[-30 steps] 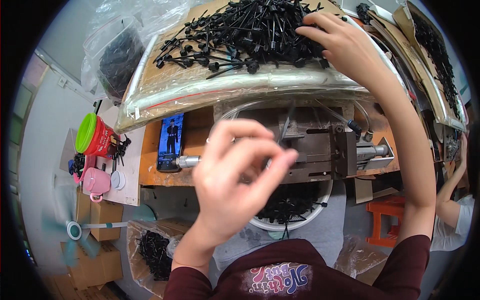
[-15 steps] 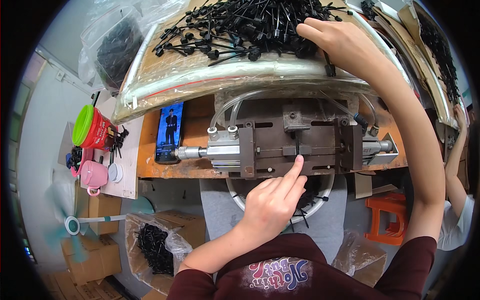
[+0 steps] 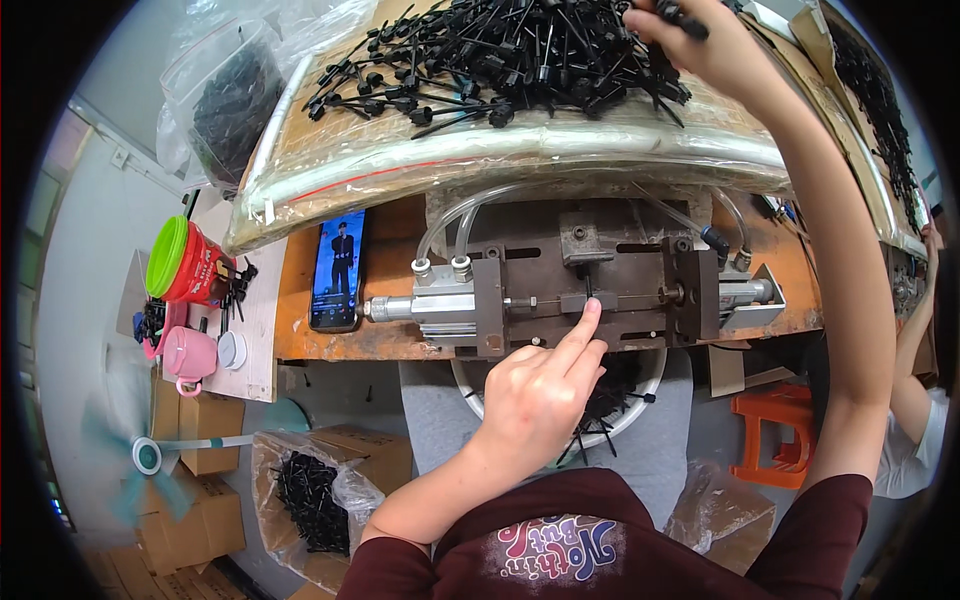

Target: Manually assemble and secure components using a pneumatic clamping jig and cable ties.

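Note:
My left hand reaches over the front of a brown metal fixture. Its index finger is stretched out, the other fingers bent, and the fingertip touches the small centre block, at the lower end of a thin black stem. Nothing shows gripped in this hand. My right hand is raised over the far right of a heap of black plastic pieces with thin stems and knobbed heads. Its fingers close around a black knobbed piece, partly hidden by the hand.
Silver air cylinders with clear hoses flank the fixture. A phone leans at left, near a red bucket and pink cup. A white-rimmed basin sits below. A fan and orange stool stand lower; another person's arm is at right.
My right hand has moved up and away across the heap, its fingers now curled around a black piece. More metal rod shows at the fixture's sides. My left fingertip stays at the centre block.

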### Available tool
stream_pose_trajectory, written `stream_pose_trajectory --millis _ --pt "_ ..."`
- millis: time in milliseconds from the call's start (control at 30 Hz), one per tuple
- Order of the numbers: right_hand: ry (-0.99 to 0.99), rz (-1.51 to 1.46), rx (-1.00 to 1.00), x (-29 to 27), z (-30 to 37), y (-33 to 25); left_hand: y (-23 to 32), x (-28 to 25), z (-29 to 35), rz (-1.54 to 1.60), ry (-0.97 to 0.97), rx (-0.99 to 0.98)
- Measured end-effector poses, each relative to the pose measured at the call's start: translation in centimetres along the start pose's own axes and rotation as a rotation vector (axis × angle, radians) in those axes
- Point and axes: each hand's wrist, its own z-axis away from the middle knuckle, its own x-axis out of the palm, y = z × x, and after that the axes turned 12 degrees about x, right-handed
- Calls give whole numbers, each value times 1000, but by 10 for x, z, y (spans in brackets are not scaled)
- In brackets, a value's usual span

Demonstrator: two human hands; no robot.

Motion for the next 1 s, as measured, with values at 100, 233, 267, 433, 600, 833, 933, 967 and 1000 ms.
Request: stream_pose_trajectory --millis 100,233,267,433,600,833,933,967,1000 --pt "-242 -660 323 -20 -6 6 0 -1 1 -8 2 7" --pt "-217 -1062 402 -31 2 29 0 -2 0 22 14 43" --pt "-153 -935 260 -25 7 32 1 -4 1 37 5 49" --pt "-284 -1077 347 3 113 -43 10 -39 -5 328 190 -18" --pt "-593 -1222 590 32 183 -63 5 -36 -7 197 311 112" --pt "-372 -1234 601 29 210 -35 12 -31 6 322 225 -100" --pt "-257 -1194 593 25 218 -45 9 -10 16 266 176 -97" --pt "-234 -1196 591 24 220 -45 8 -6 16 191 133 -68" --pt "-212 -1197 588 22 223 -45 6 -2 16 116 91 -38"
